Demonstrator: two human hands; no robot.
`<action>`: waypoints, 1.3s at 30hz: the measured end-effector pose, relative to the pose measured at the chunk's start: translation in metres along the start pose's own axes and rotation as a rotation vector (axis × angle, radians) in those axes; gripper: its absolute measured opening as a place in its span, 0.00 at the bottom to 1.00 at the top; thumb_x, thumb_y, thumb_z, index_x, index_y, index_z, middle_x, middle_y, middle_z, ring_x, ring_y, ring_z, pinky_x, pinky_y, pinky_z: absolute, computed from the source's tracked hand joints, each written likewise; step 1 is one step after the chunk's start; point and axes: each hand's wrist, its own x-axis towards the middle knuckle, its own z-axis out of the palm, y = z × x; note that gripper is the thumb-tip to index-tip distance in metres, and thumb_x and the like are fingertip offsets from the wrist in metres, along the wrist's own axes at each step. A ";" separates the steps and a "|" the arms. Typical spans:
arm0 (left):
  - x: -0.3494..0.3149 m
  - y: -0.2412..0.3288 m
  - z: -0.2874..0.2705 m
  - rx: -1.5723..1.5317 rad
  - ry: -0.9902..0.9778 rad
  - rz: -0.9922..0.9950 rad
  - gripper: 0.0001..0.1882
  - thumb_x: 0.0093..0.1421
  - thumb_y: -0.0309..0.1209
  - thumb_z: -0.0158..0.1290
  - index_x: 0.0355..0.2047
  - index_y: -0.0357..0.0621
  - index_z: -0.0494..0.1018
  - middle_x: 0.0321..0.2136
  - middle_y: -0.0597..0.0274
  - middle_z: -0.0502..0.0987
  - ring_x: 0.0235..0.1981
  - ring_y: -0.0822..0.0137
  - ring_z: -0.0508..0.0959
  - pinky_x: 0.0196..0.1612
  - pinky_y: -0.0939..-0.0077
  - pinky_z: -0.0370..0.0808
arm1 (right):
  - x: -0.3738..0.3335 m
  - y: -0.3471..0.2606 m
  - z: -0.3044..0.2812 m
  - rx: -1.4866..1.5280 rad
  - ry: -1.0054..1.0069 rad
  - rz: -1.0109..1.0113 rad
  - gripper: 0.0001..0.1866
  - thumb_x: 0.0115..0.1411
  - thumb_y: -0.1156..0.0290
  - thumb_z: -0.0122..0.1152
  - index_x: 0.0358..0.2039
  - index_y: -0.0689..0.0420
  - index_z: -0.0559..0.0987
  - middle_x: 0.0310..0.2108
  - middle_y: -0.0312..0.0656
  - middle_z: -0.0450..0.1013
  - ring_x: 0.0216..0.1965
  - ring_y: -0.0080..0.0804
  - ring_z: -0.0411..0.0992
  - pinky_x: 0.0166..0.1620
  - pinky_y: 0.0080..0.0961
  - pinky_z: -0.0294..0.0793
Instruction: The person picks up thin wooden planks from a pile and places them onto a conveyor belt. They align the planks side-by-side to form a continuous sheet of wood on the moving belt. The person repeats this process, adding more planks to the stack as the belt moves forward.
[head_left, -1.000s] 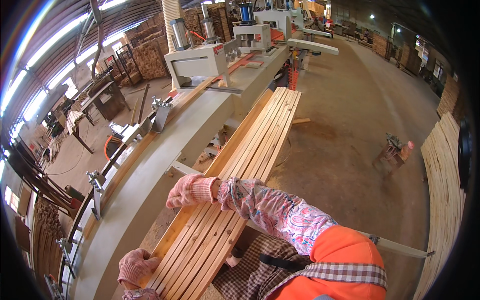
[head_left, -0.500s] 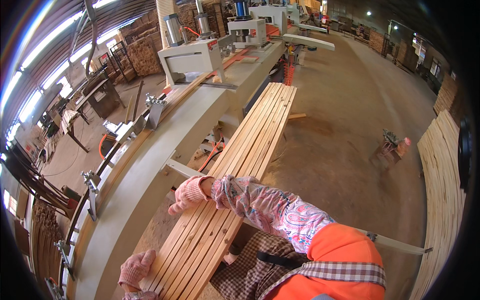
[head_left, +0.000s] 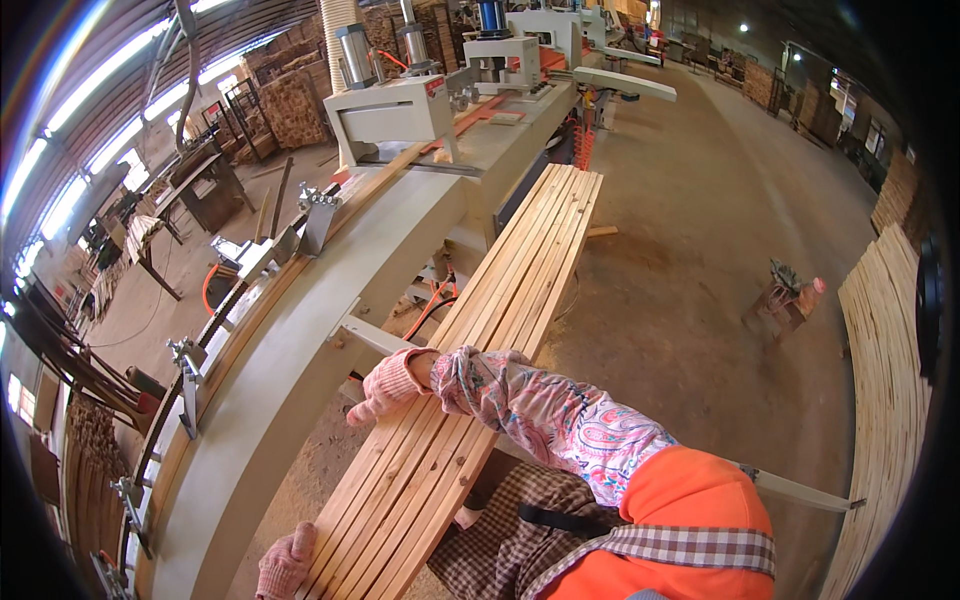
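A row of long, narrow wooden strips (head_left: 430, 440) lies side by side in front of me, slanting from the lower left to the far middle. My right hand (head_left: 388, 387), in a pink knit glove, reaches across the strips with its fingers bent over their left edge. Lower down, my left hand (head_left: 287, 563), gloved in pink too, grips the same edge near the close end, thumb on top; its wrist is cut off by the picture's border. Fingertips of both hands are partly hidden. A pale metal support arm (head_left: 372, 336) juts from the machine toward the strips.
Along the left runs a long pale machine bed (head_left: 290, 370) with a strip of wood (head_left: 240, 345) on it and metal clamps (head_left: 318, 215) at its far side. A pressing unit (head_left: 392, 112) stands farther on. Stacked boards (head_left: 885, 370) are at the right, near a small stool-like object (head_left: 788, 300).
The view has shifted slightly, so the machine and strips appear a little farther right. My left hand sits lower in the picture. Both hands stay on the strips' left edge.
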 end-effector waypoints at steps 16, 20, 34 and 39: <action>0.010 -0.003 0.001 0.098 0.120 0.082 0.22 0.63 0.31 0.56 0.58 0.56 0.72 0.44 0.60 0.81 0.39 0.53 0.81 0.40 0.60 0.79 | -0.012 -0.016 -0.010 -0.042 0.132 0.071 0.28 0.67 0.38 0.49 0.47 0.48 0.85 0.45 0.40 0.82 0.50 0.45 0.78 0.51 0.46 0.78; 0.016 0.005 -0.011 0.115 0.012 0.045 0.19 0.67 0.35 0.52 0.59 0.58 0.71 0.40 0.57 0.81 0.38 0.53 0.81 0.36 0.58 0.80 | 0.005 -0.008 -0.003 -0.081 0.141 0.047 0.29 0.64 0.39 0.53 0.44 0.50 0.86 0.42 0.43 0.82 0.48 0.46 0.79 0.51 0.47 0.78; 0.013 0.016 -0.016 -0.222 0.144 0.212 0.17 0.67 0.36 0.53 0.55 0.53 0.74 0.39 0.54 0.82 0.38 0.51 0.82 0.41 0.57 0.80 | 0.083 0.026 0.033 -0.342 -0.132 0.129 0.28 0.53 0.48 0.65 0.51 0.50 0.85 0.44 0.43 0.82 0.46 0.47 0.80 0.44 0.62 0.76; 0.010 0.042 -0.039 -0.457 0.002 -0.094 0.18 0.68 0.45 0.53 0.43 0.43 0.81 0.35 0.49 0.83 0.36 0.55 0.82 0.40 0.63 0.78 | 0.087 0.021 0.034 -0.342 -0.120 0.076 0.32 0.48 0.45 0.71 0.51 0.50 0.85 0.45 0.44 0.82 0.47 0.49 0.80 0.45 0.57 0.78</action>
